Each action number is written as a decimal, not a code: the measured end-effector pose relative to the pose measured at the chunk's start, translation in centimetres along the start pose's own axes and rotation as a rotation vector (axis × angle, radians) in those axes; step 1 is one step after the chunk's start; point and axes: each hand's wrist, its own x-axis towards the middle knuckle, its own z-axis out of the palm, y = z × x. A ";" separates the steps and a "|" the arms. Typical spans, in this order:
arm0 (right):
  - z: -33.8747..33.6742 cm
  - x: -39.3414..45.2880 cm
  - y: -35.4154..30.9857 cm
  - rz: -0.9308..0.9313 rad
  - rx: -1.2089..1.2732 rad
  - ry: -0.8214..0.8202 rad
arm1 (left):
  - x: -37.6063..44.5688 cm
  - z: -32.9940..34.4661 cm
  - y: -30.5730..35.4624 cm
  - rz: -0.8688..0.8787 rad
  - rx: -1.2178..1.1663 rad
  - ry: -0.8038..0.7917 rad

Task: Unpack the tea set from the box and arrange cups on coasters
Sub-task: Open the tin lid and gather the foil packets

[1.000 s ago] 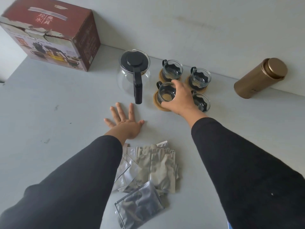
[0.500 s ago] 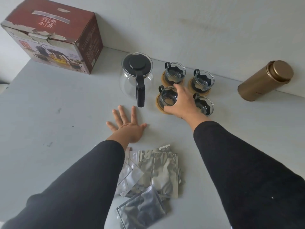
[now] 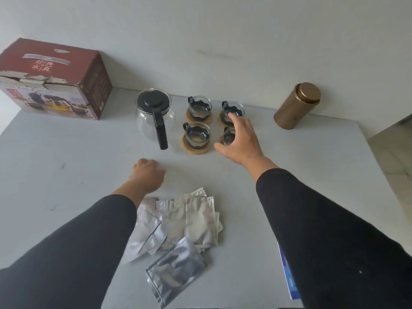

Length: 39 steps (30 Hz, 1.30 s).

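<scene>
Several glass cups in black holders stand on round wooden coasters in a square group: back left cup, back right cup, front left cup on its coaster, and front right cup. My right hand arches over the front right cup with thumb and fingers spread apart, partly hiding it and its coaster. My left hand rests on the table with its fingers curled under, holding nothing. A glass teapot with black lid and handle stands left of the cups. The red tea set box sits at the far left.
A gold cylindrical tin stands by the wall at the right. Several silver foil pouches lie in a heap between my arms. A blue and white sheet lies at the table's right edge, beyond which is floor.
My right hand has left the front left cup and moved right, over the front right cup. My left hand's spread fingers have curled in. The view has tilted upward.
</scene>
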 end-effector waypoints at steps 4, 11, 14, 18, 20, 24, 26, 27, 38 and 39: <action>-4.1 -0.8 1.1 0.060 0.001 0.102 | -2.6 -0.7 4.1 0.090 -0.029 0.229; -11.5 -0.3 5.3 0.136 0.003 0.208 | -4.3 -0.3 16.7 0.437 -0.153 0.259; -13.7 0.5 8.3 0.179 0.017 0.213 | -3.5 0.2 22.2 0.505 -0.164 0.214; -16.0 3.0 13.0 0.201 0.010 0.194 | -1.4 1.8 29.0 0.550 -0.156 0.218; -16.8 4.7 15.5 0.211 0.004 0.180 | -0.1 2.6 32.2 0.533 -0.174 0.204; -17.4 8.7 19.3 0.206 -0.009 0.157 | 2.8 4.1 37.0 0.452 -0.240 0.170; -17.1 10.6 20.6 0.186 -0.017 0.139 | 4.3 4.6 38.8 0.429 -0.269 0.170; -16.9 11.5 21.1 0.179 -0.021 0.125 | 5.0 4.8 39.6 0.419 -0.288 0.171; -14.1 15.6 24.3 0.138 -0.031 0.206 | 8.7 7.3 45.8 0.311 -0.709 0.259; -14.1 15.6 24.5 0.127 -0.012 0.206 | 8.9 7.4 45.8 0.301 -0.723 0.266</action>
